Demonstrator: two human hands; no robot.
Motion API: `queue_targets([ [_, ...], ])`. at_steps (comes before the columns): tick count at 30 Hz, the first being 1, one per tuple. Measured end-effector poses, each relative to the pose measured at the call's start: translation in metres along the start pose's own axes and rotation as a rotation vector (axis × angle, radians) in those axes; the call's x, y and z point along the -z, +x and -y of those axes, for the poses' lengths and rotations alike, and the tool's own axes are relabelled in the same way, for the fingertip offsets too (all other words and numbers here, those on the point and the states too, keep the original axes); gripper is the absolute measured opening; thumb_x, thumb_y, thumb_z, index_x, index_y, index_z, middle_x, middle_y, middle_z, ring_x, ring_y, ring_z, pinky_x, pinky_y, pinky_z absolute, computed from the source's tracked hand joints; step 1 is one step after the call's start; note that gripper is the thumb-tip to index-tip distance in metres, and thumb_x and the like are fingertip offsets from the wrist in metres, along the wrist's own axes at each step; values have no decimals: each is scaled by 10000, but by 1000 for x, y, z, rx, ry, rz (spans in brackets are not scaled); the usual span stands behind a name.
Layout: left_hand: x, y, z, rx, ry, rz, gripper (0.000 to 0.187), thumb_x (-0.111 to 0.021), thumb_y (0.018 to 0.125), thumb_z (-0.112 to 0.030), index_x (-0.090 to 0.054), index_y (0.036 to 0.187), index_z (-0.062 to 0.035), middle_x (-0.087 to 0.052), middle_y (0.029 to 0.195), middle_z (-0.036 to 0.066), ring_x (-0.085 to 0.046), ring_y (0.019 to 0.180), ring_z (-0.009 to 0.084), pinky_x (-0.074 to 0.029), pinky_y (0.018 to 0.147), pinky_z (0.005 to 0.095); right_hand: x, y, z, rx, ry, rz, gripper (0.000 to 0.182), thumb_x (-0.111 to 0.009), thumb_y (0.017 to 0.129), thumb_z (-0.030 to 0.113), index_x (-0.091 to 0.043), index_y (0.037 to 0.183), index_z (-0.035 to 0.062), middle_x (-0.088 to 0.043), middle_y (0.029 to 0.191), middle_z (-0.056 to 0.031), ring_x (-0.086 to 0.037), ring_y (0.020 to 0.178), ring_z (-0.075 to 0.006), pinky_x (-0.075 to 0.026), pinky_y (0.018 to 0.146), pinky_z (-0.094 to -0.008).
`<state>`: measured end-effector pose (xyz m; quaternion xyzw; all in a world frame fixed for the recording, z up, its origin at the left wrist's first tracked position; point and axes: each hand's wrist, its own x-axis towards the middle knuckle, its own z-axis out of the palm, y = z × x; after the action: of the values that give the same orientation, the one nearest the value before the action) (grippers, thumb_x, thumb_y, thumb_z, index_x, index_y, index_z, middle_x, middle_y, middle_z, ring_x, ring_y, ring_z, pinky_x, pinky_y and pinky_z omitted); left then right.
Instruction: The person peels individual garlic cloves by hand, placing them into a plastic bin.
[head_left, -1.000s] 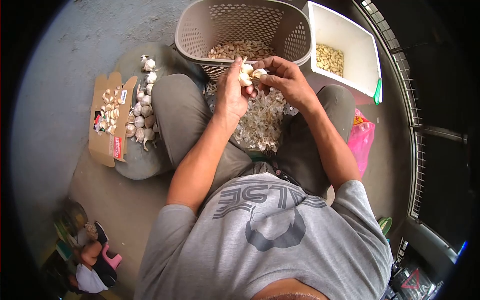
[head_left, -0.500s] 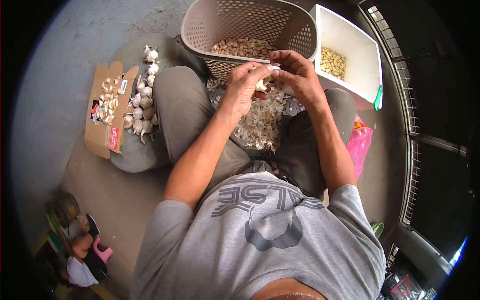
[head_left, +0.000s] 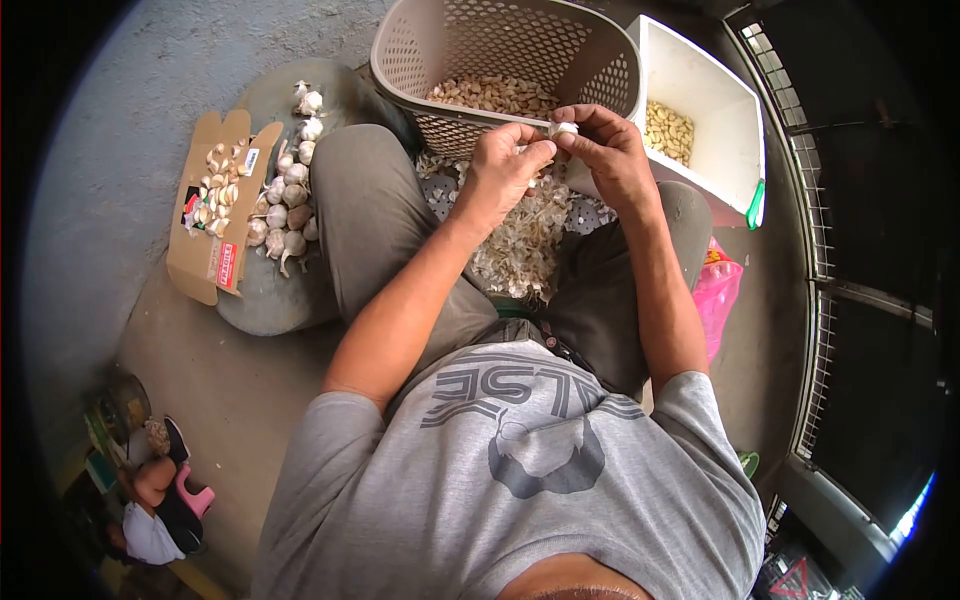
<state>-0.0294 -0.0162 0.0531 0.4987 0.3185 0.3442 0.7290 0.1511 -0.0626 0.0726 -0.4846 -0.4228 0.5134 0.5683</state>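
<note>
My right hand [head_left: 610, 158] pinches a whitish garlic piece [head_left: 563, 129] between thumb and fingers, near the rim of the plastic basket [head_left: 455, 118]. Close beside it on the left, my left hand [head_left: 503, 168] has its thumb and fingers pressed together; a bit of pale garlic shows behind them, mostly hidden. Below both hands lies a heap of papery garlic skins [head_left: 515, 250] between the knees. Unpeeled cloves [head_left: 497, 95] fill the basket's bottom. Peeled cloves [head_left: 668, 132] lie in the white box [head_left: 715, 120] at the right.
Whole garlic bulbs [head_left: 294, 193] sit on a round grey surface [head_left: 262, 315] at the left, beside a cardboard box [head_left: 190, 258] holding cloves. A pink bag [head_left: 715, 300] is by the right knee. Another person [head_left: 152, 530] is at the lower left.
My hands have moved slightly apart. The whitish piece now shows at my right fingertips, and the larger garlic piece at my left fingers is mostly hidden. The view has shifted slightly.
</note>
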Motion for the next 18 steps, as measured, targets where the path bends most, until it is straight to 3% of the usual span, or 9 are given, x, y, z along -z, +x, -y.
queue_targets([
  [2,-3,0,0,-101,102,-46,205,-668,959,-169,-708,990,30,-687,832,27,-594,697,89,-505,613,267,2,2,-5,17,26,13,223,-744,950,74,-687,1146,-15,-699,967,-34,-616,830,-91,-510,728,-260],
  [5,-3,-5,-10,-100,142,14,226,-661,958,-174,-715,936,44,-693,812,40,-590,710,95,-494,660,279,-2,0,1,-32,-18,19,268,-757,962,161,-698,1163,-8,-713,956,-20,-623,787,-72,-520,699,-223],
  [8,1,-3,-4,-206,313,48,177,-667,955,-171,-715,906,-8,-642,761,-1,-561,651,45,-463,536,229,-1,-2,4,-80,-41,50,270,-754,966,177,-705,1153,-11,-717,938,-24,-622,758,-75,-521,675,-230],
  [14,5,-4,-8,51,-16,80,141,-660,926,-122,-706,860,-5,-627,733,5,-554,628,58,-442,533,228,1,-3,4,-64,15,105,244,-736,972,157,-704,1138,-19,-704,893,-45,-627,729,-113,-527,648,-262],
  [18,8,-2,-6,45,61,83,165,-653,957,-148,-706,899,-3,-631,730,-1,-559,629,57,-441,536,224,2,-2,-1,-84,150,106,249,-753,962,159,-706,1134,-15,-714,929,-54,-621,735,-108,-517,651,-257],
])
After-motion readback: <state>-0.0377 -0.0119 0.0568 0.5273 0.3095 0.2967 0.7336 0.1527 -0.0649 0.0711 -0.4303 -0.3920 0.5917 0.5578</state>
